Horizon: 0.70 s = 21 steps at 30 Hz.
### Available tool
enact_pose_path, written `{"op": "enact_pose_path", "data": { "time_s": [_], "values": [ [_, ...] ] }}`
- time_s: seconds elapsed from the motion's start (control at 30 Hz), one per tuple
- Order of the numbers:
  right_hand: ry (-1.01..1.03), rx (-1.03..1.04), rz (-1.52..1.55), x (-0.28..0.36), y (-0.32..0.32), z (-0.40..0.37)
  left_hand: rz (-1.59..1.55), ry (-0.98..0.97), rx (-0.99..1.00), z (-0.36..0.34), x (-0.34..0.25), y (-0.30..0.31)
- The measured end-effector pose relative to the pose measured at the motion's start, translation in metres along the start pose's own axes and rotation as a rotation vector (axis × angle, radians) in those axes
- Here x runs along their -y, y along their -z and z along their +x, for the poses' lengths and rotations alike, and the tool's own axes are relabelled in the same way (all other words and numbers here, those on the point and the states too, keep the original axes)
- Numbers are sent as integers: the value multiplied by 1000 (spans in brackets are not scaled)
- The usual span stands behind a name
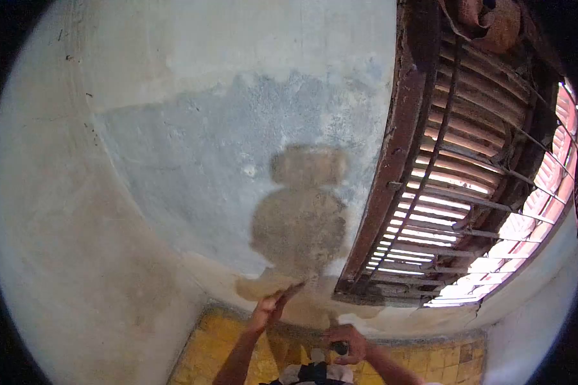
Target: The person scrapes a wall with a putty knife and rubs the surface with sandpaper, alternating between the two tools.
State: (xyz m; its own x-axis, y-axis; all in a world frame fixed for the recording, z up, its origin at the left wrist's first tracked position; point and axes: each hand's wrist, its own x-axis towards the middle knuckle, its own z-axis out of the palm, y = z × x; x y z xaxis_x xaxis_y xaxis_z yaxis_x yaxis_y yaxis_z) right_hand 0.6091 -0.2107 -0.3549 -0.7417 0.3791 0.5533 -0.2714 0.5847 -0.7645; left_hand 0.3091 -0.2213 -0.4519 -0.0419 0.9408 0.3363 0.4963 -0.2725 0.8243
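Standing behind this person, and honestly what worries me is the fresh stuff. The damp brown patch of plaster [298, 224] sits low on the rough grey-blue wall [192, 160], close to its bottom edge and just beside the rusty red louvred window shutter [456, 192]; it looks wet to me, so I reckon a hard push could gouge it or drag a lump off onto the yellow tiled floor [218, 346]; a sideways slip could also knock knuckles into the shutter frame.

Fingers: the left hand [265, 312] is closed round a thin flat brownish blade [290, 292], tip pressed against the wall right at the patch's lower edge; the right hand [348, 339] hangs lower, near the wall's bottom edge, fingers curled tight on a small dark round object [339, 348]; can't tell what that is, too small. Both grips look firm, no gaps between fingers.
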Motion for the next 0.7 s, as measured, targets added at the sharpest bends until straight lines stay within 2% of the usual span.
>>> {"op": "enact_pose_path", "data": {
  "time_s": [0.07, 0.13, 0.17, 0.2, 0.23, 0.27, 0.33, 0.4, 0.5, 0.6, 0.7],
  "values": [
    [227, 160, -198, 40, 38, 60, -162, 267, -11, -28, -24, 12],
    [473, 117, -352, 84, 59, 121, -243, 444, -32, -50, -81, 32],
    [654, 85, -393, 96, 64, 154, -398, 401, -124, -83, -47, 20],
    [834, 51, -429, 107, 68, 186, -441, 399, -175, -95, -44, 22],
    [825, 128, -601, 128, 78, 215, -483, 394, -227, -107, -42, 23],
    [813, 210, -771, 146, 88, 243, -416, 427, -241, -113, -69, 31],
    [801, 206, -1018, 163, 104, 296, -435, 430, -323, -124, -87, 35],
    [913, 59, -1065, 153, 114, 339, -565, 394, -434, -144, -80, 27],
    [1071, 88, -1050, 164, 125, 354, -613, 454, -527, -178, -47, 21],
    [931, 140, -1190, 173, 144, 365, -600, 310, -505, -199, -18, 12],
    [1033, 155, -1173, 171, 113, 351, -580, 175, -471, -212, -2, 13]
  ]
}}
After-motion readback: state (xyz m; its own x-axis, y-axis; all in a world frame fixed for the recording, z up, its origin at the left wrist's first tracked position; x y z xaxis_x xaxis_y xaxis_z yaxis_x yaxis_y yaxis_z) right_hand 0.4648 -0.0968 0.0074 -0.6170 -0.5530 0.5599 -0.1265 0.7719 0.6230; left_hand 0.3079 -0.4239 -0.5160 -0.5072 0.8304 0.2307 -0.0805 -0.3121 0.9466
